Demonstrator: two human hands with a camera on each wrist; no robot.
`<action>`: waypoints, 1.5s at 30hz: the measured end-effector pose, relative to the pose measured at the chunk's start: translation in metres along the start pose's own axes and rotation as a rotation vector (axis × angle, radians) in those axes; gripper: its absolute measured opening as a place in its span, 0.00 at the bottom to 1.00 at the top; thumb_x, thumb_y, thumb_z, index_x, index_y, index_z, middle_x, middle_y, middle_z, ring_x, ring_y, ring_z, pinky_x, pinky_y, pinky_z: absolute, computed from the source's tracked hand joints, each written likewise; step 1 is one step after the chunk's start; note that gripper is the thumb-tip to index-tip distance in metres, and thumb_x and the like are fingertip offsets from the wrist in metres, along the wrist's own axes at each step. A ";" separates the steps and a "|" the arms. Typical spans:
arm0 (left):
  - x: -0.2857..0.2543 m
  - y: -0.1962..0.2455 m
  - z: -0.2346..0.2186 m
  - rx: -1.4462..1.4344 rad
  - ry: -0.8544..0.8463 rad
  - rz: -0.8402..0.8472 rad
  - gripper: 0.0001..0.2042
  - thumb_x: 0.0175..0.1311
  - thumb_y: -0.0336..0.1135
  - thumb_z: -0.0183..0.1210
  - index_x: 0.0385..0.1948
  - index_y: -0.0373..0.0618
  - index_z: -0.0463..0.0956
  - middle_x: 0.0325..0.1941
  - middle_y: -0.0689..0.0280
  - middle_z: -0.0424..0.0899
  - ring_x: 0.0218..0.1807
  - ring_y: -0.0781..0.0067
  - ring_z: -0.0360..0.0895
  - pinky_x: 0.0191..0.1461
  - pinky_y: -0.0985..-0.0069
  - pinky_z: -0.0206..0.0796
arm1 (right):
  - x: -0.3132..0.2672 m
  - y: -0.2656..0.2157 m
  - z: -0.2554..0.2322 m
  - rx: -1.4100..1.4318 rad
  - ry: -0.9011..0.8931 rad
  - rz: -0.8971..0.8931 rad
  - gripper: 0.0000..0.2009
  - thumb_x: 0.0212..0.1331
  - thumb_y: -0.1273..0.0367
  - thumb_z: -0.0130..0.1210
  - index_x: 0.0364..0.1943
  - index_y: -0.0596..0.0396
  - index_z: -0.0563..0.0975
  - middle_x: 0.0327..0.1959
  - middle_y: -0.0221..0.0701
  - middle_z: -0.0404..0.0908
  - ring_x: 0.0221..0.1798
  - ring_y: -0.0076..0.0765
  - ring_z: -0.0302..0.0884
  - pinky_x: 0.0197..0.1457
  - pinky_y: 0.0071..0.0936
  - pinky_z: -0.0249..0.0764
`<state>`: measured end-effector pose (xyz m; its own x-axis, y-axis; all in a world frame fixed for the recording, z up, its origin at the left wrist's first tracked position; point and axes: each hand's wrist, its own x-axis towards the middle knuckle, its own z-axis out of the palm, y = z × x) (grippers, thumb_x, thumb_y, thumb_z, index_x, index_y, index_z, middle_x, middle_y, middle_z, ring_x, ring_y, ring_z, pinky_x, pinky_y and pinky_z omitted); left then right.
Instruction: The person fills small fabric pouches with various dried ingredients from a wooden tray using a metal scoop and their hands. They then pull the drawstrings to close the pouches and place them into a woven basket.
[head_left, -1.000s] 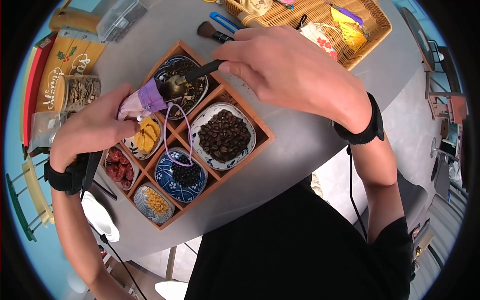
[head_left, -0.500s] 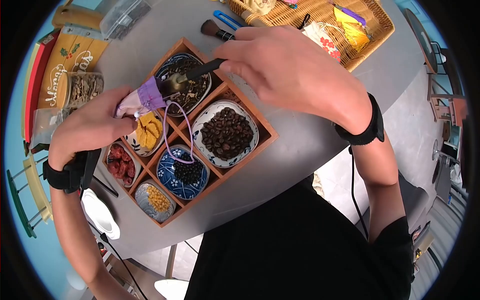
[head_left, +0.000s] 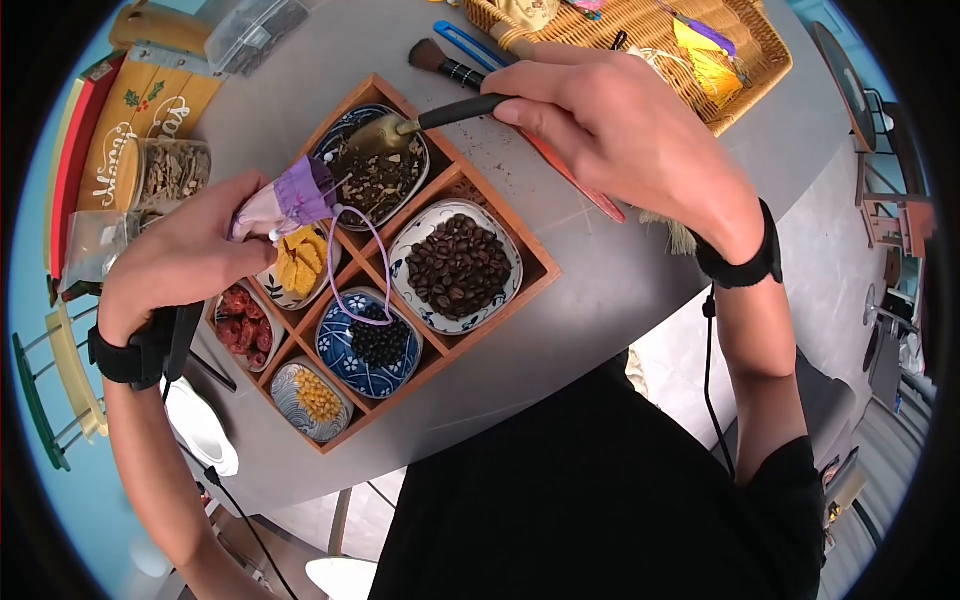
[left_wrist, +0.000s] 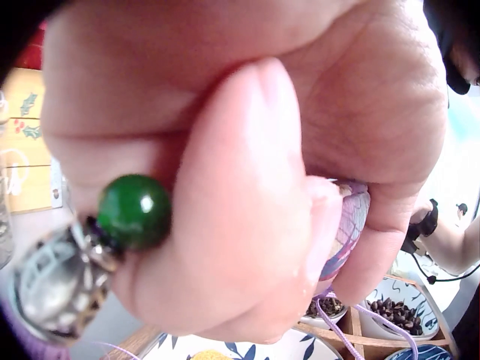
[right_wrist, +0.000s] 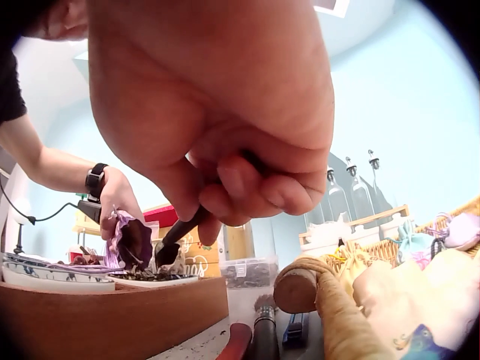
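My left hand (head_left: 195, 240) grips a small purple drawstring pouch (head_left: 305, 195), its mouth facing the dish of dried leaves (head_left: 390, 180). A purple cord loop hangs from it over the neighbouring dishes. In the left wrist view a green bead (left_wrist: 135, 211) and a silver ornament stick out beside the curled fingers. My right hand (head_left: 625, 130) pinches the black handle of a metal spoon (head_left: 460, 110). The spoon's bowl is over the dried leaves, a little apart from the pouch. In the right wrist view the pouch's opening (right_wrist: 135, 244) looks dark inside.
A divided wooden box (head_left: 455, 340) holds dishes of coffee beans (head_left: 457, 265), black beads or beans (head_left: 378, 340), yellow pieces (head_left: 300, 262), red dried fruit (head_left: 243, 325) and yellow grains (head_left: 318, 398). Beyond lie a brush (head_left: 445, 65), a blue cutter (head_left: 470, 45) and a wicker basket (head_left: 745, 105).
My right hand has moved right, drawing the spoon from the pouch's mouth to over the leaves. A red object on the table has come into view beneath it. The left hand stays nearly still.
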<state>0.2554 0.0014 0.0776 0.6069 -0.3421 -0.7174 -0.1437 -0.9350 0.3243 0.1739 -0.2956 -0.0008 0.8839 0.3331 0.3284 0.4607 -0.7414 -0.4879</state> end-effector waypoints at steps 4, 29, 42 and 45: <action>-0.003 -0.004 0.002 -0.001 0.017 0.015 0.17 0.51 0.29 0.59 0.45 0.38 0.74 0.34 0.62 0.77 0.36 0.72 0.72 0.41 0.74 0.65 | -0.001 -0.006 -0.004 0.004 -0.095 0.003 0.09 0.62 0.71 0.54 0.43 0.57 0.82 0.35 0.43 0.80 0.41 0.53 0.79 0.46 0.43 0.74; -0.001 -0.004 0.004 -0.036 0.032 0.041 0.19 0.51 0.26 0.55 0.49 0.39 0.74 0.32 0.66 0.77 0.33 0.76 0.72 0.37 0.76 0.65 | 0.020 -0.020 0.009 -0.014 -0.066 -0.081 0.06 0.53 0.71 0.58 0.32 0.59 0.82 0.28 0.42 0.80 0.36 0.52 0.80 0.37 0.42 0.76; 0.001 -0.004 -0.002 0.004 0.005 0.033 0.18 0.52 0.28 0.58 0.48 0.39 0.73 0.34 0.65 0.78 0.35 0.76 0.72 0.40 0.77 0.66 | 0.013 -0.016 0.006 0.007 0.007 -0.048 0.07 0.57 0.70 0.56 0.34 0.58 0.81 0.28 0.42 0.81 0.35 0.53 0.80 0.39 0.44 0.76; 0.003 0.002 0.000 -0.006 0.007 0.065 0.18 0.52 0.28 0.58 0.48 0.39 0.73 0.35 0.65 0.78 0.36 0.76 0.72 0.41 0.76 0.66 | 0.020 -0.022 0.010 0.047 -0.026 -0.103 0.07 0.57 0.70 0.56 0.34 0.58 0.82 0.28 0.42 0.81 0.36 0.54 0.80 0.40 0.44 0.76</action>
<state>0.2568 -0.0015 0.0757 0.6021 -0.4011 -0.6904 -0.1778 -0.9103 0.3738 0.1820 -0.2667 0.0083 0.8331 0.4215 0.3582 0.5521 -0.6742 -0.4906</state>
